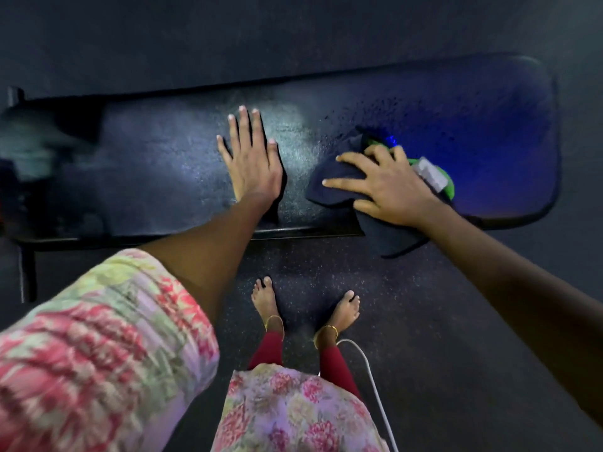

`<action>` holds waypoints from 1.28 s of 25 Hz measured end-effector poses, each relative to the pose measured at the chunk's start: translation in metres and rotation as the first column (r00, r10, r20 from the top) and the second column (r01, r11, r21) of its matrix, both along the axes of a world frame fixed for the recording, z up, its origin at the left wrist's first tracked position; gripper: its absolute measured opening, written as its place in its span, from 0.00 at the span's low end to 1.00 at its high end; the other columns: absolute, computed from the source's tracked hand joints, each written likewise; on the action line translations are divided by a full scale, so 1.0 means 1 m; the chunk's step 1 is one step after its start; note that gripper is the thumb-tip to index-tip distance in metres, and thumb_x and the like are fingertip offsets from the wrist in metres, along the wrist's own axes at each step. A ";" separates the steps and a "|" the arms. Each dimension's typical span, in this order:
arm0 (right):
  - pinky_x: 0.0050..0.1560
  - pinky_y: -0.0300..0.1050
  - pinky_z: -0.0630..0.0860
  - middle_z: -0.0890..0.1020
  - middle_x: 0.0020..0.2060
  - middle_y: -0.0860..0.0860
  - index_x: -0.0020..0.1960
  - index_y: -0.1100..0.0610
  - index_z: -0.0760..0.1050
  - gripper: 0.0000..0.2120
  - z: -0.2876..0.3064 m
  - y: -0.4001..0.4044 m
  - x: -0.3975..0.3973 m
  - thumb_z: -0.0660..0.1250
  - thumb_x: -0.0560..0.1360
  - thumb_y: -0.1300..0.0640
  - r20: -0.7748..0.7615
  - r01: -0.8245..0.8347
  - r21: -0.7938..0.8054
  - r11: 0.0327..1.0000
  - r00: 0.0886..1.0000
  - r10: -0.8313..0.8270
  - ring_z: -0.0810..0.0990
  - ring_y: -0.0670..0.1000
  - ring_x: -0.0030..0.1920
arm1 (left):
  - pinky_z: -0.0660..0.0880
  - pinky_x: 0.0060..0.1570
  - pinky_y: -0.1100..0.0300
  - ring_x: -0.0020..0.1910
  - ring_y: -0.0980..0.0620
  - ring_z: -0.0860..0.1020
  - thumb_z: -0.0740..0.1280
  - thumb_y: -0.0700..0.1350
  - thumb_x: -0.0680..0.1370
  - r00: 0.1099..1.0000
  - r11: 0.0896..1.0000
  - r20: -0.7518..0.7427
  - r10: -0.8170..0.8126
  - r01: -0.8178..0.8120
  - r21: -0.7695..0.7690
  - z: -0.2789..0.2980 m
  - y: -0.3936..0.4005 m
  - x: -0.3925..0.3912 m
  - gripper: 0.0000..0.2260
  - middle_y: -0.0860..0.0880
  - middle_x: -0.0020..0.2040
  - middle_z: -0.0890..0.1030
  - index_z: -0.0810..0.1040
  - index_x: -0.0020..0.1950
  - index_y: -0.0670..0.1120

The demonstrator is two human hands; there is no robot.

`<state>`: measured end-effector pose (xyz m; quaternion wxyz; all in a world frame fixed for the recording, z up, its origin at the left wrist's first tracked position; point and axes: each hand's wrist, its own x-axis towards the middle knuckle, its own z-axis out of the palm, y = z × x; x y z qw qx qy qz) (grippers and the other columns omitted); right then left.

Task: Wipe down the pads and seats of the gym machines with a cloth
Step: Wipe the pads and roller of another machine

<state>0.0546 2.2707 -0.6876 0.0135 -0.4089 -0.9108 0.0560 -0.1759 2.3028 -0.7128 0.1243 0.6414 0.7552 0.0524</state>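
— Dark floor (326,262), long bench pad (163,164); why is the left hand (253,164) flat, fingers straight?
— Bracing, I judge. Right hand (388,187), fingers spread, presses the cloth (332,177) onto the pad's wet-speckled right half.

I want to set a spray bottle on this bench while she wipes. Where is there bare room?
Bare pad lies between the left hand and the blurred left end of the bench, and at the far right end beyond the cloth. The middle is crowded: the right hand presses the cloth there.
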 end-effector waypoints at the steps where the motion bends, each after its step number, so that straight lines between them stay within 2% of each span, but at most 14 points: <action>1: 0.50 0.58 0.69 0.73 0.65 0.56 0.66 0.43 0.72 0.25 0.002 0.015 0.003 0.54 0.71 0.45 -0.006 0.098 -0.027 0.995 0.995 -0.098 0.66 0.59 0.56 | 0.38 0.72 0.47 0.76 0.48 0.45 0.49 0.48 0.82 1.000 1.000 0.002 0.003 -0.003 -0.002 0.000 0.001 0.000 0.24 0.48 0.78 0.49 0.49 0.77 0.46; 4: 0.58 0.58 0.62 0.64 0.71 0.54 0.70 0.41 0.66 0.24 0.010 0.045 -0.043 0.59 0.74 0.48 0.028 0.613 -0.125 0.780 0.788 -0.615 0.64 0.62 0.64 | 0.38 0.72 0.47 0.76 0.48 0.45 0.50 0.48 0.81 1.000 1.000 -0.009 -0.003 0.003 -0.001 -0.001 0.001 0.000 0.24 0.48 0.78 0.49 0.50 0.77 0.46; 5: 0.60 0.58 0.60 0.62 0.73 0.54 0.72 0.41 0.63 0.25 0.011 0.049 -0.065 0.60 0.75 0.49 0.045 0.624 -0.137 0.769 0.780 -0.625 0.62 0.61 0.66 | 0.38 0.72 0.47 0.76 0.48 0.45 0.50 0.48 0.81 1.000 1.000 -0.010 -0.002 0.002 0.002 -0.002 0.001 -0.001 0.24 0.48 0.78 0.49 0.50 0.77 0.46; 9: 0.59 0.58 0.60 0.62 0.73 0.53 0.72 0.41 0.63 0.24 0.014 0.067 -0.061 0.60 0.76 0.49 0.052 0.306 -0.138 0.942 0.952 -0.302 0.62 0.62 0.66 | 0.39 0.72 0.46 0.76 0.48 0.46 0.48 0.48 0.80 1.000 1.000 -0.011 -0.008 0.008 0.000 -0.001 0.000 -0.001 0.25 0.47 0.78 0.50 0.50 0.77 0.44; 12: 0.62 0.59 0.59 0.61 0.72 0.54 0.72 0.41 0.62 0.25 0.017 0.093 -0.063 0.60 0.77 0.48 0.058 0.676 -0.143 0.723 0.735 -0.675 0.60 0.61 0.68 | 0.39 0.72 0.46 0.76 0.47 0.46 0.47 0.48 0.80 1.000 1.000 -0.028 0.006 -0.006 -0.005 -0.002 0.001 0.000 0.25 0.46 0.78 0.50 0.50 0.77 0.43; 13: 0.63 0.59 0.59 0.61 0.73 0.54 0.73 0.42 0.61 0.25 0.018 0.097 -0.081 0.60 0.77 0.49 0.065 0.662 -0.148 0.735 0.748 -0.661 0.59 0.61 0.69 | 0.39 0.72 0.46 0.76 0.47 0.46 0.47 0.48 0.80 0.999 1.000 -0.035 0.010 -0.010 -0.005 -0.002 0.001 0.001 0.26 0.46 0.78 0.50 0.50 0.77 0.42; 16: 0.64 0.60 0.58 0.60 0.73 0.53 0.73 0.41 0.61 0.25 0.018 0.099 -0.111 0.60 0.77 0.48 0.073 0.265 -0.156 0.952 0.964 -0.256 0.58 0.60 0.70 | 0.40 0.72 0.46 0.76 0.47 0.47 0.47 0.49 0.80 0.999 1.000 -0.031 0.022 -0.022 -0.016 -0.003 0.001 0.001 0.26 0.44 0.78 0.49 0.49 0.76 0.40; 18: 0.63 0.59 0.59 0.61 0.72 0.53 0.72 0.42 0.63 0.23 0.012 0.122 -0.093 0.59 0.77 0.48 0.075 0.431 -0.150 0.890 0.902 -0.424 0.59 0.60 0.70 | 0.40 0.72 0.46 0.76 0.47 0.47 0.45 0.49 0.80 0.999 1.000 -0.042 0.019 -0.020 -0.022 -0.004 0.001 0.000 0.27 0.44 0.78 0.49 0.49 0.76 0.40; 20: 0.64 0.58 0.58 0.62 0.71 0.54 0.71 0.43 0.64 0.22 0.017 0.126 -0.091 0.59 0.77 0.48 0.063 0.702 -0.153 0.695 0.709 -0.702 0.58 0.61 0.70 | 0.39 0.72 0.46 0.76 0.47 0.46 0.44 0.50 0.79 0.998 1.000 -0.060 0.013 -0.014 -0.027 -0.004 0.001 0.000 0.27 0.45 0.78 0.49 0.48 0.76 0.40; 21: 0.64 0.59 0.58 0.62 0.71 0.55 0.71 0.43 0.64 0.23 0.018 0.125 -0.099 0.60 0.77 0.49 0.076 0.683 -0.146 0.716 0.729 -0.680 0.58 0.61 0.71 | 0.39 0.72 0.46 0.76 0.48 0.46 0.44 0.49 0.79 0.998 0.999 -0.064 0.012 -0.014 -0.031 -0.003 0.001 0.001 0.27 0.45 0.78 0.49 0.48 0.77 0.41; 24: 0.63 0.59 0.59 0.61 0.72 0.54 0.73 0.42 0.60 0.25 0.019 0.112 -0.106 0.60 0.77 0.48 0.094 0.261 -0.144 0.955 0.964 -0.249 0.59 0.61 0.70 | 0.40 0.72 0.45 0.76 0.48 0.46 0.46 0.49 0.80 0.998 0.999 -0.057 0.013 -0.016 -0.043 -0.003 0.002 0.000 0.26 0.45 0.78 0.49 0.48 0.77 0.41; 26: 0.63 0.59 0.59 0.62 0.72 0.54 0.73 0.42 0.61 0.25 0.015 0.120 -0.083 0.60 0.77 0.47 0.086 0.365 -0.135 0.921 0.930 -0.356 0.60 0.61 0.69 | 0.40 0.73 0.45 0.76 0.48 0.46 0.46 0.49 0.80 0.998 0.999 -0.062 0.008 -0.011 -0.045 -0.003 0.002 -0.001 0.26 0.45 0.78 0.49 0.48 0.77 0.41; 29: 0.64 0.60 0.58 0.60 0.73 0.55 0.73 0.44 0.61 0.25 0.016 0.114 -0.084 0.60 0.77 0.49 0.073 0.730 -0.149 0.667 0.681 -0.729 0.58 0.61 0.70 | 0.40 0.72 0.45 0.76 0.48 0.46 0.46 0.49 0.80 0.998 0.999 -0.070 0.006 -0.009 -0.045 -0.003 0.002 -0.001 0.26 0.46 0.78 0.49 0.48 0.77 0.41; 32: 0.62 0.62 0.61 0.62 0.73 0.56 0.74 0.44 0.61 0.27 0.016 0.071 -0.109 0.62 0.76 0.49 0.080 0.541 -0.158 0.826 0.841 -0.535 0.62 0.61 0.69 | 0.41 0.73 0.44 0.76 0.47 0.46 0.48 0.48 0.81 0.998 0.999 -0.062 0.006 -0.009 -0.041 -0.003 0.003 -0.002 0.26 0.45 0.78 0.49 0.48 0.77 0.41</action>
